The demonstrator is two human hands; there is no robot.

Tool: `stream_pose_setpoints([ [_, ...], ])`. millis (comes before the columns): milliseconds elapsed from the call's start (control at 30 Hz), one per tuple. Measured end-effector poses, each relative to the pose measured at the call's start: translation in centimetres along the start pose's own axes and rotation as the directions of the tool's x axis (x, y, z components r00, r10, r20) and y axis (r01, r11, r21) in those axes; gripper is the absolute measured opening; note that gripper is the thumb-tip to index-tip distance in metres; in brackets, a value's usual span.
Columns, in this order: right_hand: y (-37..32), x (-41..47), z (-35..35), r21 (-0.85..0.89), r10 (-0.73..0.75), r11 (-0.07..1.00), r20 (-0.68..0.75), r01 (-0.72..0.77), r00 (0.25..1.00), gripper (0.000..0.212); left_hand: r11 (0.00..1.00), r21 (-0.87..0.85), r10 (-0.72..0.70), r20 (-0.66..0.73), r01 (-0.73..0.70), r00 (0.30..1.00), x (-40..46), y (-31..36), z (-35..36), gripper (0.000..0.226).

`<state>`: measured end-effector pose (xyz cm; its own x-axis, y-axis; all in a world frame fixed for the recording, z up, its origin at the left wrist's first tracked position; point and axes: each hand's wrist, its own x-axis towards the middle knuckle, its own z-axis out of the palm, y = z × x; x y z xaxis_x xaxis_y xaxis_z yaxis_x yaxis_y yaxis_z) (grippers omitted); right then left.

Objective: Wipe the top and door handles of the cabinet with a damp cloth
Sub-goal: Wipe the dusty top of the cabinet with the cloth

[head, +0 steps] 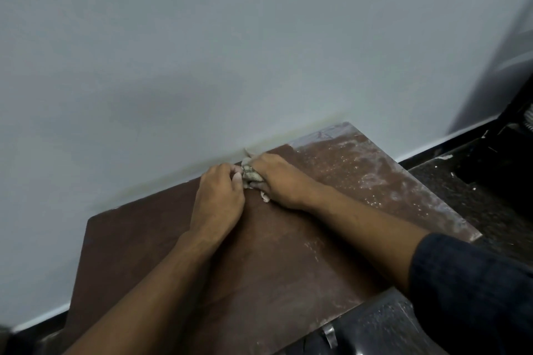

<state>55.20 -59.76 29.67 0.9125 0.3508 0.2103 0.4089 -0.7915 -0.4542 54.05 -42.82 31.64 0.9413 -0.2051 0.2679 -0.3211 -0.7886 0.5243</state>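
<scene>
Hands (222, 196) (277, 179) both bunch your cloth (250, 174) by the wall (202, 66), regathering it before the cabinet top's (288, 253) dusty side.

Both hands are bare, with no gloves, rings or watch to be seen: the left hand (220, 196) and the right hand (278, 179) show short, plain nails where the fingertips are visible. Behind the left hand the forearm is uncovered as far as the picture's lower edge. Behind the right hand the forearm is bare up to a dark navy sleeve (473, 291) of soft, slightly textured fabric, pushed up near the elbow.
</scene>
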Motion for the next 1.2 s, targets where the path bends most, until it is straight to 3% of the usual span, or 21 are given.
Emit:
stream_pose_setpoints([
  [67,1.0,0.4,-0.9,0.006,0.044,0.999,-0.013,-0.044,0.999,0.031,1.000,-0.014,-0.005,0.014,0.006,1.000,0.1,-0.2,-0.5,0.021],
  [167,1.5,1.9,-0.7,-0.122,0.218,0.966,-0.086,-0.227,0.972,0.036,0.999,-0.040,-0.001,0.005,0.001,1.000,-0.3,-0.5,-1.5,0.025],
  [200,0.6,1.8,-0.4,-0.141,0.216,0.964,-0.082,-0.226,0.973,0.035,0.999,-0.046,0.006,-0.015,-0.007,1.000,-0.5,-0.6,-1.9,0.024],
  [267,-2.3,0.4,0.6,-0.066,0.132,0.989,-0.040,-0.135,0.990,0.025,0.998,-0.064,0.009,-0.066,-0.014,0.998,-0.8,-1.0,-2.6,0.024],
  [367,-8.1,-5.5,2.6,0.090,-0.107,0.990,0.006,0.106,0.994,0.011,0.994,-0.108,-0.034,-0.099,0.023,0.995,-1.1,-1.7,-3.4,0.024],
  [500,-10.8,-11.9,3.9,0.145,-0.410,0.908,0.109,0.393,0.906,0.046,0.993,-0.101,-0.059,-0.015,0.057,0.998,-2.2,-2.6,-3.4,0.017],
  [567,-8.9,-10.8,2.2,0.173,-0.329,0.935,0.101,0.309,0.939,0.028,0.994,-0.098,-0.056,0.001,0.056,0.998,-2.7,-2.6,-3.4,0.017],
  [633,-6.2,-7.8,-0.2,0.162,-0.173,0.972,-0.012,0.172,0.985,0.016,0.996,-0.078,-0.051,0.011,0.052,0.999,-3.1,-2.4,-3.5,0.016],
  [733,-2.7,-3.6,-2.0,0.041,0.091,0.995,-0.086,-0.088,0.992,0.015,0.997,-0.063,-0.034,0.020,0.035,0.999,-4.0,-1.8,-3.6,0.016],
  [800,-3.0,-3.1,-1.1,-0.048,0.139,0.988,-0.086,-0.144,0.987,0.026,0.998,-0.061,-0.030,-0.007,0.030,1.000,-4.4,-1.6,-3.7,0.018],
  [867,-5.8,-4.6,0.2,-0.004,0.126,0.992,-0.100,-0.127,0.987,0.022,0.997,-0.068,-0.042,-0.032,0.039,0.999,-4.6,-1.5,-3.9,0.018],
  [967,-11.6,-9.0,2.7,0.085,-0.081,0.993,0.023,0.079,0.996,0.011,0.993,-0.097,-0.063,-0.039,0.059,0.997,-5.3,-1.2,-4.1,0.016],
  [1067,-12.9,-12.1,3.3,0.136,-0.283,0.955,0.170,0.262,0.944,0.023,0.993,-0.101,-0.057,-0.021,0.055,0.998,-6.6,-1.7,-4.4,0.012],
  [1133,-11.4,-11.8,1.7,0.156,-0.203,0.971,0.156,0.179,0.967,0.021,0.995,-0.071,-0.066,-0.004,0.065,0.998,-7.7,-2.7,-5.1,0.011],
  [1200,-9.2,-9.5,0.1,0.130,-0.070,0.989,0.037,0.064,0.997,0.018,0.995,-0.046,-0.083,0.022,0.084,0.996,-8.5,-3.8,-5.8,0.010],
])
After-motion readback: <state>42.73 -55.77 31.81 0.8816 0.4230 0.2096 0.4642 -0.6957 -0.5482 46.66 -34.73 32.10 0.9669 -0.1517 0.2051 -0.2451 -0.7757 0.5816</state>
